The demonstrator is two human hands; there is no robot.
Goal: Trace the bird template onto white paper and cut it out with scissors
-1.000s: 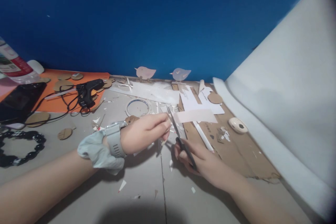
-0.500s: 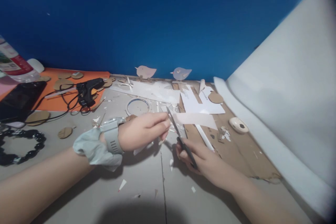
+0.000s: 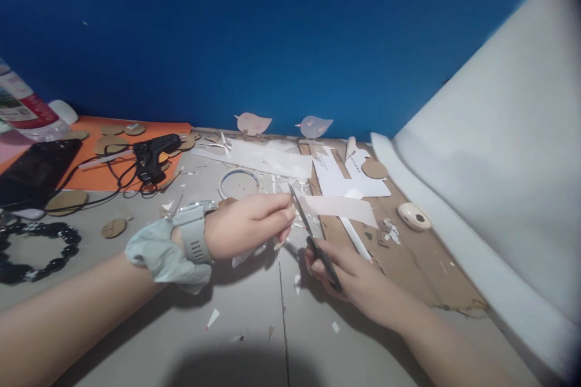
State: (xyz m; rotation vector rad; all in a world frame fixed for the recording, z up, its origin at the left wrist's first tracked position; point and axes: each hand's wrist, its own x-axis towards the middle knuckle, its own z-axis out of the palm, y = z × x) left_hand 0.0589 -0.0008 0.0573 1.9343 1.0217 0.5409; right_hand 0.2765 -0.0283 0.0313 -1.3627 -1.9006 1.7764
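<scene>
My right hand (image 3: 338, 266) is wrapped round the handles of black-handled scissors (image 3: 313, 240). Their blades point up and away, close to the fingertips of my left hand (image 3: 256, 224). The fingers of that hand are closed together in a pinch; whatever is between them is too small or hidden to make out. Just right of the blades, a pale pink paper strip (image 3: 347, 209) stretches over the cardboard; whether my left fingers touch its end, I cannot tell. Behind my left hand lies a roll of tape (image 3: 221, 186).
A black glue gun (image 3: 154, 154) rests on orange paper (image 3: 97, 178) with cardboard discs. Two paper birds, one pink (image 3: 254, 123) and one blue-grey (image 3: 314, 126), stand by the blue wall. A bottle (image 3: 31, 109), phone (image 3: 39, 172), bead bracelet (image 3: 70, 248) and white case (image 3: 414, 216) lie around.
Both hands and the scissors hold nearly the same place. The view has shifted very slightly; nothing else has visibly moved.
</scene>
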